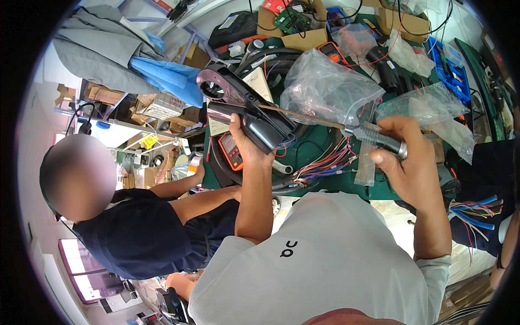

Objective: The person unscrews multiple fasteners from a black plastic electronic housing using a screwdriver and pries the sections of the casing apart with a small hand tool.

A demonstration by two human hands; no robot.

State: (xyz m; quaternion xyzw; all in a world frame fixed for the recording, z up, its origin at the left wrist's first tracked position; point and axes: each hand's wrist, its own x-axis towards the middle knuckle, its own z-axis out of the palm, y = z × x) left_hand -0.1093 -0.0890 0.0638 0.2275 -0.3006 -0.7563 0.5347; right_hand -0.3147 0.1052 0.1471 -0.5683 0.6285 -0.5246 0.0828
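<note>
In my left hand is a dark, glossy gun-shaped housing with a ring-like opening at its far end, gripped from below. My right hand is closed around the grey and black handle of a long-shafted screwdriver. Its thin shaft points left, and the tip meets the housing or passes over it; I cannot tell which. Below the shaft, a bundle of coloured wires fans out over the green table. An orange and black multimeter lies just behind my left wrist.
Clear plastic bags cover much of the green table. Thick black cable coils behind the housing. Cardboard boxes and a blue bin stand farther back. Another person is close on the left; more wires hang at right.
</note>
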